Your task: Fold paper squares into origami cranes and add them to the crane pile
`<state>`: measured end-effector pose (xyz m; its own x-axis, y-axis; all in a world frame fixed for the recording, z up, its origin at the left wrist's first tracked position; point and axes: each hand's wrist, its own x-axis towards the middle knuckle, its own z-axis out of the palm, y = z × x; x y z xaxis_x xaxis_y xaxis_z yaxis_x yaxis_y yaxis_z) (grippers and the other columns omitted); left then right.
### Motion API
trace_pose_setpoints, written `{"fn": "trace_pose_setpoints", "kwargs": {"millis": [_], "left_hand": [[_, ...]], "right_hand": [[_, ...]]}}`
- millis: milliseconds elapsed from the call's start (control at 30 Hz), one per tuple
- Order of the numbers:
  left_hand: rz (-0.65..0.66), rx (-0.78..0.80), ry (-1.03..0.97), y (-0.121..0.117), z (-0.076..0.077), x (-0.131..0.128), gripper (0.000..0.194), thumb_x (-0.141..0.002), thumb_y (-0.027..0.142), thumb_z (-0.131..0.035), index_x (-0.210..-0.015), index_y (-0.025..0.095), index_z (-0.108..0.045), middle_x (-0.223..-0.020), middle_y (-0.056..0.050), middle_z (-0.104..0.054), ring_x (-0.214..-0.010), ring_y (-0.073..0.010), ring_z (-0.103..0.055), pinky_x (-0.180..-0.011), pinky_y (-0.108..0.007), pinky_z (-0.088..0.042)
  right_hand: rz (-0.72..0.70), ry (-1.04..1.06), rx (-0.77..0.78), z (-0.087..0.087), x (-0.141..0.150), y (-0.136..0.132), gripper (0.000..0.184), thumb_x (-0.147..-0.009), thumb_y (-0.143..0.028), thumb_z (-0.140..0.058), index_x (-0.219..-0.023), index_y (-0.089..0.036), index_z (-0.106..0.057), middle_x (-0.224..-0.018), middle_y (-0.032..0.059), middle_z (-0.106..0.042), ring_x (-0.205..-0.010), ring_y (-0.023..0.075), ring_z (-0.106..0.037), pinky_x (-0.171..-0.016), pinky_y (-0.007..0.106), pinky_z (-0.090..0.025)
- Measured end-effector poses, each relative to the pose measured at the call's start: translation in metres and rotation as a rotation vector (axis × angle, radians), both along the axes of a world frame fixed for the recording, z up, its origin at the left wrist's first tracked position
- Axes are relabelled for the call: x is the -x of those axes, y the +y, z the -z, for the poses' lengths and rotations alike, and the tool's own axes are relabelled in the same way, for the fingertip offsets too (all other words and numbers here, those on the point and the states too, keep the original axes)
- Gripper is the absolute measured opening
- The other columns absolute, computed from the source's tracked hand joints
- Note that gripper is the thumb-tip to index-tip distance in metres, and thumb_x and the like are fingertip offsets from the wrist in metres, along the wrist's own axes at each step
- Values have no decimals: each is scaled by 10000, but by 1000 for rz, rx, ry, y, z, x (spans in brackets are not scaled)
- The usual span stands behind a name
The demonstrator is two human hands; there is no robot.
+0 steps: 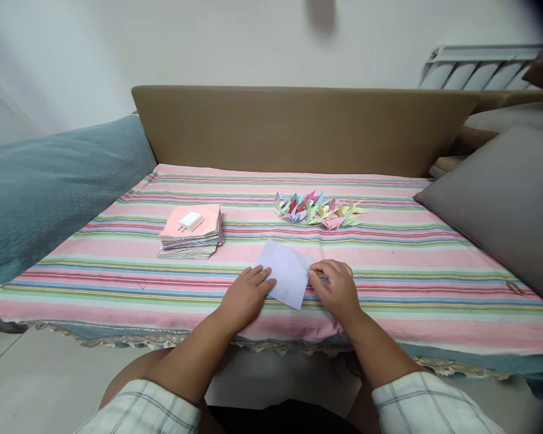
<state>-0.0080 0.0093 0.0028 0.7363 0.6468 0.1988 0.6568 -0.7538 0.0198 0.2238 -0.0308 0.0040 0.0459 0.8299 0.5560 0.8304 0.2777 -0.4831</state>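
left hand (pixel 245 293) lies flat, pinning the pale lilac square paper sheet (pixel 285 272) to the striped bed cover (pixel 389 253); right hand (pixel 337 288) pinches its edge, likely creasing.

A pale lavender square sheet of paper (pixel 284 274) lies on a cotton bed cover (pixel 389 259) striped in pink, green, blue and yellow. The stack of paper squares (pixel 192 236) is topped in salmon pink, carrying a white plug adapter (pixel 190 220). The heap of folded paper cranes (pixel 319 210) mixes lilac, red, teal, yellow, green. Grey cushion (pixel 498 205); teal blanket (pixel 49 187); tan headboard (pixel 298 126).
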Motion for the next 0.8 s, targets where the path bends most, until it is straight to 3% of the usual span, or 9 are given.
{"fn": "trace_pose_setpoints", "kwargs": {"millis": [167,267,467,633,800], "left_hand": [[29,64,-18,5,3,1,370,-870,115,-427,-1186,249,-567,-1350,-57,-485,-1263,-249,-416,-1048,-473,-327],[50,86,-23,6,2,1,369,-875,128,-434,-1199,256,-556,-1363,-49,-469,-1283,-246,-389,-1062,-466,-312],[22,101,-7,5,-2,7,423,-822,99,-451,-1218,220,-536,-1353,-69,-480,-1262,-248,-418,-1045,-453,-344],[-27,74,-16,6,-7,15,449,-774,120,-484,-1214,195,-540,-1329,-85,-501,-1244,-268,-434,-1033,-431,-364],[-48,129,-35,6,-16,24,465,-771,382,-580,-1200,206,-542,-1330,-95,-494,-1242,-290,-429,-1021,-429,-369]], "right_hand": [[-230,-222,50,4,13,-4,296,-899,-331,-414,-1138,-251,-571,-1214,57,-598,-1182,241,-477,-1055,522,-69],[-359,-316,180,7,20,-6,405,-918,-406,-374,-1288,-265,-461,-1358,66,-472,-1308,270,-324,-1048,580,-11],[-285,-304,391,11,4,4,480,-923,-506,-294,-1312,-265,-439,-1395,61,-419,-1312,275,-322,-1042,624,-54],[-223,-249,423,13,-11,10,436,-931,-430,-306,-1286,-247,-479,-1391,51,-427,-1311,258,-326,-1037,556,-215],[-252,-202,340,11,-12,10,352,-909,-364,-371,-1161,-251,-589,-1267,58,-559,-1174,234,-471,-965,456,-329]]}}
